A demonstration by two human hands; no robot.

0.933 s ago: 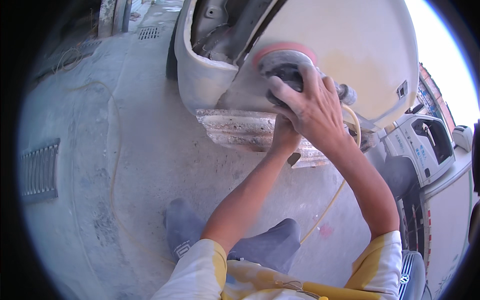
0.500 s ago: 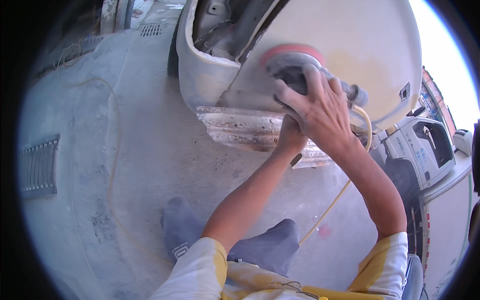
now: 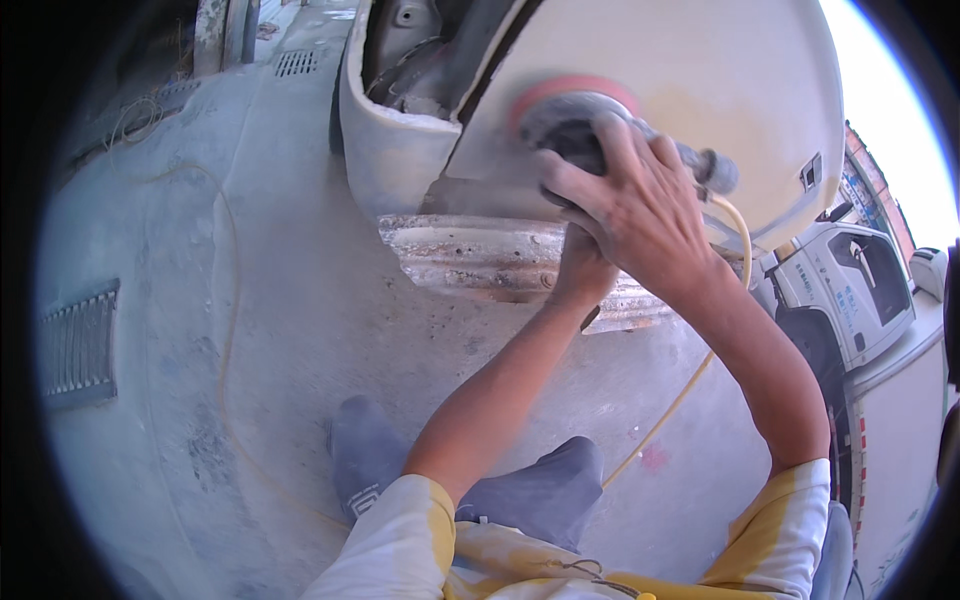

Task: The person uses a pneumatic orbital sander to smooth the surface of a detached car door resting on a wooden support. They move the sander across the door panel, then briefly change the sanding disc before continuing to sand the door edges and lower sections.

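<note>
A round air sander (image 3: pixel 572 140) with a dark body and a blurred pink pad lies against the pale, sanded vehicle panel (image 3: pixel 730 60). Over its top, my right hand (image 3: pixel 645 205) is closed, thumb on the left side. Below it, my left hand (image 3: pixel 585 262) reaches up to the sander's underside; its fingers are hidden behind the right hand and the tool. From the sander's grey tube end (image 3: pixel 718 172), a pale yellow hose (image 3: pixel 740 225) runs down past my right forearm.
A rusty, ragged sill (image 3: pixel 470 255) runs beneath the panel, beside an open body cavity (image 3: pixel 410 70). The hose trails across the dusty floor (image 3: pixel 300 330). Floor grates (image 3: pixel 78 345) lie at left. A white truck (image 3: pixel 850 290) stands at right.
The vehicle panel and sill have shifted slightly left in view. The sander, still against the panel, has moved a little left, and my right elbow has swung outward to the right.
</note>
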